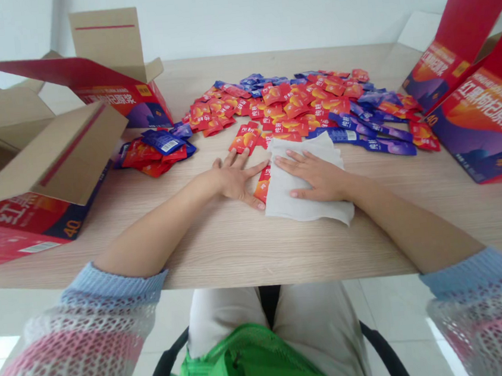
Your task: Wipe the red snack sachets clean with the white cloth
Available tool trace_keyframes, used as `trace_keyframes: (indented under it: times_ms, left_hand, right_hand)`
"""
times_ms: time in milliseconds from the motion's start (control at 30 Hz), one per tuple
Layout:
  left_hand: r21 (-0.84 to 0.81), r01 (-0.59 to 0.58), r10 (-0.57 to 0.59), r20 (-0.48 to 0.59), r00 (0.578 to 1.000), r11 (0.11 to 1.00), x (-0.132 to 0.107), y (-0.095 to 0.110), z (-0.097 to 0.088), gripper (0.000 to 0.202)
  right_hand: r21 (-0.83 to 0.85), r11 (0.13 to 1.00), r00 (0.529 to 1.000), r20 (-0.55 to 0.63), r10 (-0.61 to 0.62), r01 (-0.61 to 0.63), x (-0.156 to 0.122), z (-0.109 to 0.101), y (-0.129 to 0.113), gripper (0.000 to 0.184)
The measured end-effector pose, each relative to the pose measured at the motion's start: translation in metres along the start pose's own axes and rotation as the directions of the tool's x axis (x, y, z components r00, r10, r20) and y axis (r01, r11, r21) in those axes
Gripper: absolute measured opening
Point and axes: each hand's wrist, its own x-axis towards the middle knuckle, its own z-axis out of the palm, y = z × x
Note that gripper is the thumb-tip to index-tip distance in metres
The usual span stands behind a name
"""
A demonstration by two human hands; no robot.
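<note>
My left hand (235,177) lies flat on the wooden table (221,245) with its fingers spread, the thumb beside a red sachet (262,187) that is half covered by a white cloth (297,201). My right hand (316,175) rests flat on top of that cloth, fingers stretched out. Just beyond both hands lies a wide heap of red and blue sachets (300,105).
A smaller pile of sachets (155,150) sits at the left. Open red and purple cartons stand at the left (34,217), back left (134,101) and right (490,121). A green bag (246,362) lies in my lap below the table edge.
</note>
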Motion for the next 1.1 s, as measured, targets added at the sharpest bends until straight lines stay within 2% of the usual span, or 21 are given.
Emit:
trace_keyframes:
  times_ms: [133,300,433,600,767,1000,1100]
  left_hand:
    - [-0.007,0.042,-0.042,0.016,0.999,0.999,-0.003,0.003,-0.001,0.131]
    - [0.051,0.091,-0.094,0.064,0.994,0.995,-0.002,0.008,-0.006,0.129]
    - [0.057,0.135,-0.14,0.104,0.985,0.989,-0.005,0.015,-0.012,0.131]
    - [0.037,0.131,-0.134,0.104,0.986,0.991,-0.006,0.018,-0.014,0.131]
    - [0.038,0.097,-0.1,0.09,0.991,0.995,-0.001,0.008,-0.007,0.129]
    - [0.003,0.013,-0.014,0.071,0.997,1.0,-0.001,-0.004,0.001,0.127]
    - [-0.013,-0.002,0.003,0.065,0.998,1.0,-0.001,-0.005,0.002,0.13]
  right_hand:
    - [0.002,1.0,1.0,0.006,0.003,-0.003,-0.005,0.0,-0.017,0.09]
    - [0.062,0.988,0.989,0.031,-0.143,0.141,-0.007,-0.001,-0.048,0.094]
    - [0.1,0.979,0.982,0.053,-0.181,0.175,-0.005,-0.003,-0.059,0.094]
    - [0.114,0.98,0.985,0.037,-0.17,0.165,-0.004,-0.002,-0.056,0.087]
    - [0.099,0.989,0.994,0.007,-0.106,0.105,-0.002,-0.002,-0.046,0.075]
    - [0.054,0.999,1.0,0.017,-0.008,0.007,-0.001,-0.001,-0.018,0.076]
    - [0.029,0.999,0.999,-0.002,0.037,-0.037,-0.003,0.001,-0.014,0.078]
